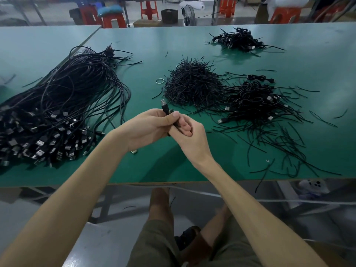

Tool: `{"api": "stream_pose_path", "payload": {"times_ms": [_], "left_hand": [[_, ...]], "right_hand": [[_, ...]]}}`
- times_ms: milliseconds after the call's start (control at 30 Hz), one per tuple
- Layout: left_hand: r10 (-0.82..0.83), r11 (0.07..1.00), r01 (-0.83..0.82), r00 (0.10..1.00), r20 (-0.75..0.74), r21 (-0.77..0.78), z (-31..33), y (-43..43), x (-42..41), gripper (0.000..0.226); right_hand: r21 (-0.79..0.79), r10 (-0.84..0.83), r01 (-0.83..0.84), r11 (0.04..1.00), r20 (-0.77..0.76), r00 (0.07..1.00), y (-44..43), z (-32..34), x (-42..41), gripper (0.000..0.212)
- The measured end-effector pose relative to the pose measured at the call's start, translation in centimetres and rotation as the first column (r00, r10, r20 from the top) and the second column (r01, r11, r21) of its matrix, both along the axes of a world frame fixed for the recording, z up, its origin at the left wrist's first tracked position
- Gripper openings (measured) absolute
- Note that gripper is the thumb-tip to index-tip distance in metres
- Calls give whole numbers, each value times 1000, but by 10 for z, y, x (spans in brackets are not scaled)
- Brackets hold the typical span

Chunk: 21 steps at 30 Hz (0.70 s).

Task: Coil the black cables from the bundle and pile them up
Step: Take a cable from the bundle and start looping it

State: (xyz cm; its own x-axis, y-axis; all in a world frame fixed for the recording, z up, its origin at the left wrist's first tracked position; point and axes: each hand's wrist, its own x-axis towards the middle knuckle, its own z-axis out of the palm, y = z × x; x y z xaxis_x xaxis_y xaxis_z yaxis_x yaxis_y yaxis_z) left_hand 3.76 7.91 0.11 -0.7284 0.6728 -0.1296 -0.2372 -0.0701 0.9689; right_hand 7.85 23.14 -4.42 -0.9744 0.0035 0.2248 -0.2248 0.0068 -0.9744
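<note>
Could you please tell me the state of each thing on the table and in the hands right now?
Cable: held, plug sticking up.
Left grip: holds cable.
Right grip: curled round cable.
Bundle: uncoiled, lying loose on table.
Ties: loose heap.
Near pile: coiled cables, heaped.
Far pile: heaped, apart.
Band: lying flat, loose.

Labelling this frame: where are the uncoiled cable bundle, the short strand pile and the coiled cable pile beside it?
uncoiled cable bundle (77,89): head view, middle strands.
short strand pile (192,83): head view, heap centre.
coiled cable pile (252,99): head view, heap centre.
</note>
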Motion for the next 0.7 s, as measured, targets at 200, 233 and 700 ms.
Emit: {"api": "stream_pose_path", "payload": {"times_ms": [200,233,700], "left_hand": [[-101,990,102,995,17,-99,7,-9,-9,28],[-90,989,92,996,22,-112,6,-8,-11,28],[303,936,-331,930,-206,-119,-35,20,-5,25]], "right_hand": [[125,8,-2,992,-41,999,1,-7,-3,25],[154,-1,10,988,-55,998,2,-7,-5,25],[248,-88,78,966,29,996,8,-16,-20,27]]}}
